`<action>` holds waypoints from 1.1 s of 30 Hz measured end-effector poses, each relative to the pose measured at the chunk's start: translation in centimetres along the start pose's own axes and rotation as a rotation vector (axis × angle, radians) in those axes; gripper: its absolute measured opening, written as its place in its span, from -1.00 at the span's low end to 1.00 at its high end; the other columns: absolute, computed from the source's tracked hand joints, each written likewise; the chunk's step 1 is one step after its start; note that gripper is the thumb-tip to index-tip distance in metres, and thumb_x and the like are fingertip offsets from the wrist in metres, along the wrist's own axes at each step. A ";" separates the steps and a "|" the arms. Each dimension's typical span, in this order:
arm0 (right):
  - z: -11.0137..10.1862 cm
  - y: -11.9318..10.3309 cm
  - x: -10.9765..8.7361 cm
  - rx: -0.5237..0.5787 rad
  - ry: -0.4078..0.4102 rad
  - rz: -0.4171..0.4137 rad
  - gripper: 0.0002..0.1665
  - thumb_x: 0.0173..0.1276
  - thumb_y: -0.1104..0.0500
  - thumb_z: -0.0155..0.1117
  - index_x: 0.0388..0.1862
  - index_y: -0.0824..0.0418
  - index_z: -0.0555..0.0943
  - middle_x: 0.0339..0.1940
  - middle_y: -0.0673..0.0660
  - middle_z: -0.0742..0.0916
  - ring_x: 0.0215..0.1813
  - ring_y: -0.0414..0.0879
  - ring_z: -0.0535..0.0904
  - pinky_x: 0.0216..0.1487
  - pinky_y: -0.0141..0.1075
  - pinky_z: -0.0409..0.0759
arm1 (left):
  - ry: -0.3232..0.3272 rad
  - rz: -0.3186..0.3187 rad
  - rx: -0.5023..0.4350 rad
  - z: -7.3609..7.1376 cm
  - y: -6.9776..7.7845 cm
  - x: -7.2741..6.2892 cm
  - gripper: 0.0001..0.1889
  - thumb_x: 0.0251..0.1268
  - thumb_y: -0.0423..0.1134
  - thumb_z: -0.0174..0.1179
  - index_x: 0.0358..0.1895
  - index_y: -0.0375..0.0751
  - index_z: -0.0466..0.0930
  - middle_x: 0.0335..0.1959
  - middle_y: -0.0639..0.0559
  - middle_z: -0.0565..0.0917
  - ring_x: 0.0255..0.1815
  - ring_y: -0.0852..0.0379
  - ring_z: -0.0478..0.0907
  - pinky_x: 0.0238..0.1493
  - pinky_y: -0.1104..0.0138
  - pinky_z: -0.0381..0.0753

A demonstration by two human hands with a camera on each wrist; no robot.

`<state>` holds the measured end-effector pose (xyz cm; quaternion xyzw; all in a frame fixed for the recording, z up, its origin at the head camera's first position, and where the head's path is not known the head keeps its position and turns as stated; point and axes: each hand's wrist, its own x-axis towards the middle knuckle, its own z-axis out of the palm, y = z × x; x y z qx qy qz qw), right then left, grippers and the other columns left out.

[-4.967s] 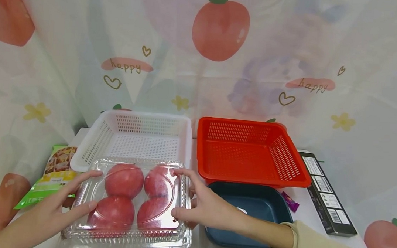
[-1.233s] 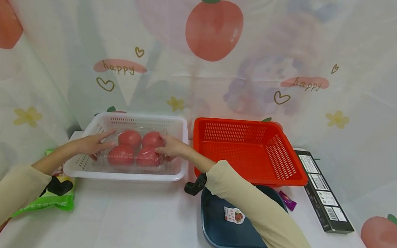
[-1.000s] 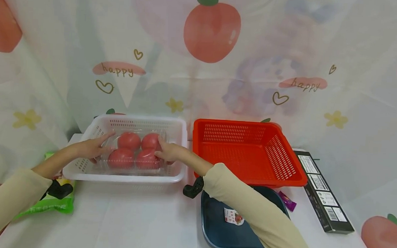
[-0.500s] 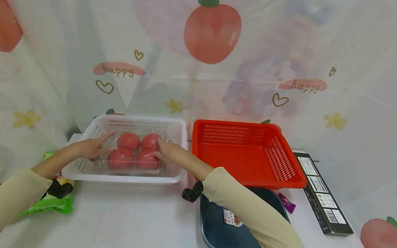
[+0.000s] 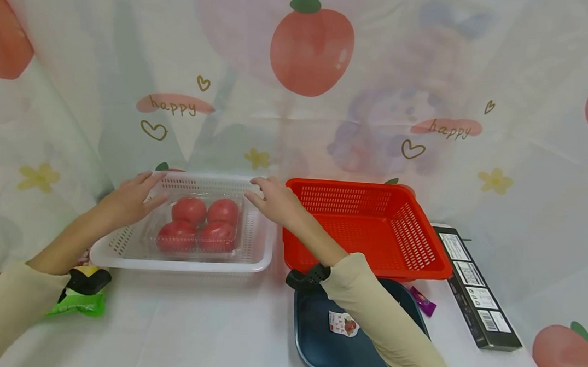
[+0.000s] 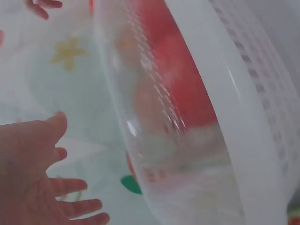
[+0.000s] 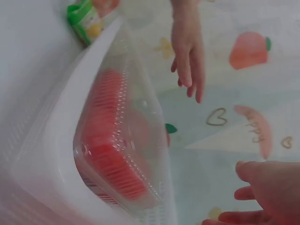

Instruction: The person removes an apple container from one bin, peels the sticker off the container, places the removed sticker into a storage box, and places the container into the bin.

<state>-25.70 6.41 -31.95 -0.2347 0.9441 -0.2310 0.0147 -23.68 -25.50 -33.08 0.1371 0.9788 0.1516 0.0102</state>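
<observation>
A clear plastic box (image 5: pixel 198 239) with several round red fruits (image 5: pixel 177 236) in it lies inside the white perforated basket (image 5: pixel 182 265). Over the basket's left side is my left hand (image 5: pixel 132 199), its fingers spread and apart from the box. My right hand (image 5: pixel 279 203) hovers over the basket's right side, fingers loosely extended and holding nothing. The left wrist view shows the left hand (image 6: pixel 28 173) beside the basket with nothing in its grasp. In the right wrist view, the right hand (image 7: pixel 276 192) is likewise free of the box.
To the right stands a red basket (image 5: pixel 358 238), with a dark blue tray (image 5: pixel 316 343) in front bearing a small fruit label (image 5: pixel 342 323). A purple packet (image 5: pixel 423 301) and a long black box (image 5: pixel 481 301) lie farther right. A green bag (image 5: pixel 79 304) is partly hidden by the left arm.
The fruit box, held by both hands at the front 5 s ago, was moved back into the white basket. Within the last half second both hands have released it and risen.
</observation>
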 end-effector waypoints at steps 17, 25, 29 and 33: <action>0.2 4.7 -13.8 -0.186 0.232 -0.009 -0.24 0.34 -0.22 0.16 0.43 0.06 0.36 0.41 0.16 0.49 0.37 0.12 0.43 0.36 0.13 0.38 | 0.285 0.118 0.055 8.7 7.2 -8.8 -0.26 0.29 0.13 0.16 0.49 0.03 0.18 0.51 -0.22 0.20 0.51 -0.33 0.08 0.49 -0.26 -0.11; 2.0 7.3 -18.2 -0.238 0.190 0.058 -0.10 0.26 -0.32 0.16 0.51 -0.03 0.23 0.52 0.16 0.34 0.50 0.19 0.22 0.43 0.27 0.16 | 0.226 0.080 0.089 10.1 7.9 -10.7 -0.26 0.32 0.20 0.09 0.51 0.06 0.15 0.53 -0.17 0.18 0.53 -0.28 0.09 0.56 -0.10 -0.44; 2.3 7.8 -18.8 -0.264 0.180 0.071 -0.06 0.23 -0.36 0.16 0.52 -0.05 0.20 0.54 0.17 0.31 0.51 0.21 0.19 0.42 0.31 0.13 | 0.239 0.093 0.097 10.1 8.1 -10.8 -0.26 0.32 0.21 0.08 0.51 0.09 0.13 0.53 -0.14 0.19 0.53 -0.26 0.09 0.56 -0.13 -0.34; 2.4 8.0 -19.0 -0.297 0.179 0.081 -0.04 0.22 -0.39 0.14 0.53 -0.08 0.18 0.55 0.17 0.29 0.51 0.22 0.17 0.42 0.33 0.09 | 0.257 0.120 0.112 10.2 8.2 -10.9 -0.27 0.31 0.22 0.08 0.50 0.12 0.16 0.53 -0.12 0.21 0.53 -0.23 0.11 0.54 -0.15 -0.19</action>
